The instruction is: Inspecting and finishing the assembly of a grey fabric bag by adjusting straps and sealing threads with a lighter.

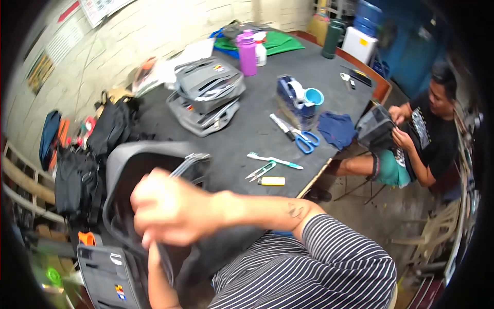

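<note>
A grey bag [119,157] stands open in front of me at the table's near left, its dark inside showing. My right hand [167,211] is across the bag's opening, fingers curled closed and smeared by motion; what it holds, if anything, is hidden. Below it my left hand [158,270] comes up from the lower edge against the bag, its fingers out of sight behind the bag and the right hand. On the table to the right lie a toothbrush [275,160], thread snips [262,171] and a yellow lighter [271,181].
Blue-handled scissors [307,142], a marker [282,126], a tape dispenser [296,98] and a navy cloth [336,130] lie farther right. Grey bags [208,82] are stacked mid-table, a purple bottle [247,54] behind. Black bags [77,180] crowd the left. A seated person [437,129] handles a dark piece.
</note>
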Motion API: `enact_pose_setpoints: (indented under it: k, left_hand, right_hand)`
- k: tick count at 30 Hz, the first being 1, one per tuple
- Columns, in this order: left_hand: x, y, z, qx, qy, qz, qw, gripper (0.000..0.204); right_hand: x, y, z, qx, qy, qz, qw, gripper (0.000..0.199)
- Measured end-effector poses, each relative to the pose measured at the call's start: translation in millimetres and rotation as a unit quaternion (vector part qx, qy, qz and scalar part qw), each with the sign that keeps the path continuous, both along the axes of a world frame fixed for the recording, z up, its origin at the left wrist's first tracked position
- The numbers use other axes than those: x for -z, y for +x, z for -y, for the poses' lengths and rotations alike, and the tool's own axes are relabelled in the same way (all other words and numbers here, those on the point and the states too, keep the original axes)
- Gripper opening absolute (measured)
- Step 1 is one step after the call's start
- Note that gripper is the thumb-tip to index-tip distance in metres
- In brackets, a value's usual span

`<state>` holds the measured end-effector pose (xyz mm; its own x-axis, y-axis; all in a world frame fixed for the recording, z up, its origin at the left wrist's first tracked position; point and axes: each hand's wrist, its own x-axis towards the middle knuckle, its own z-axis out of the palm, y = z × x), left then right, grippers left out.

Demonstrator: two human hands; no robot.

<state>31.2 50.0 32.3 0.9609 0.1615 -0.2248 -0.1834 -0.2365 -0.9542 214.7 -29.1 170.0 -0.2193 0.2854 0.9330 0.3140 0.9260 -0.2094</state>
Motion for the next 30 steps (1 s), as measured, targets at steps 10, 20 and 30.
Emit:
enact_pose_setpoints:
  k: [10, 20, 30]
  left_hand:
    - [-112.8, -26.4, 3.2, -0.076, -0.949, 0.285, -0.112, 0.062]
    - [-57.1, 31.6, 31.7, 0.024, -0.896, 0.400, -0.191, 0.060]
    - [-42.7, 88.6, 46.9, 0.181, -0.686, 0.700, -0.079, 0.056]
  right_hand:
    - [15.0, 80.4, 3.1, -0.033, -0.175, -0.020, 0.984, 0.054]
    - [85.8, 31.5, 18.2, -0.130, -0.334, -0.012, 0.934, 0.096]
    - [67.2, 33.0, -11.0, -0.142, -0.329, -0.081, 0.930, 0.090]
